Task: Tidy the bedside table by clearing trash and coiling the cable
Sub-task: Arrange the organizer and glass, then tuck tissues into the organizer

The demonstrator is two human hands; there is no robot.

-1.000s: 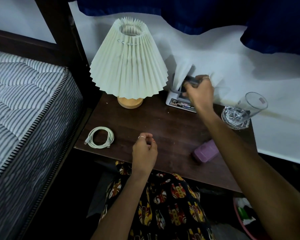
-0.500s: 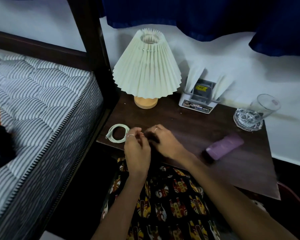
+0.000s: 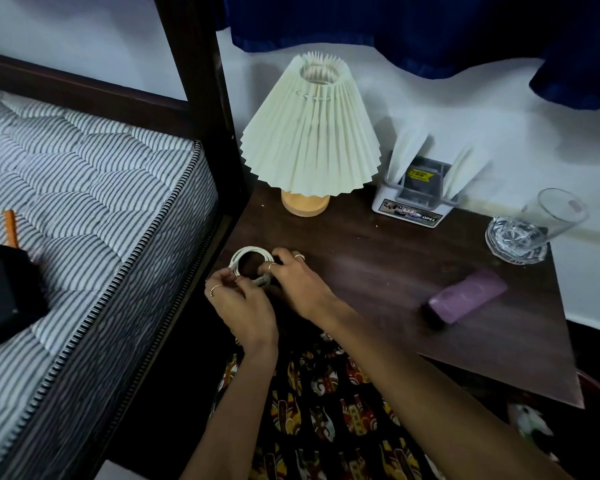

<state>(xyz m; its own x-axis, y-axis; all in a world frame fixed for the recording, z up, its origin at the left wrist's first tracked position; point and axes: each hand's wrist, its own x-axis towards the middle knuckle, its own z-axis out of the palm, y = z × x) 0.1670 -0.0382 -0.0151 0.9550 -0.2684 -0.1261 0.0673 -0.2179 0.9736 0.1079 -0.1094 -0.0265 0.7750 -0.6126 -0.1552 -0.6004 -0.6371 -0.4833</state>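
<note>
Both of my hands meet at the white cable, a small coil lying on the dark bedside table near its bed-side edge. My left hand pinches the coil's near rim between thumb and fingertips; my right hand closes its fingers over the far side, just beyond the left. I judge the cable light, limp and springy: the loops will likely splay unless held where the strands cross, so the best hold is across the whole bundle, not on one strand. The connectors and loose end are hidden under my fingers, and I cannot tell whether the coil is tied. Well to the right of my right hand lies a purple object, blurred; what it is I cannot make out.
</note>
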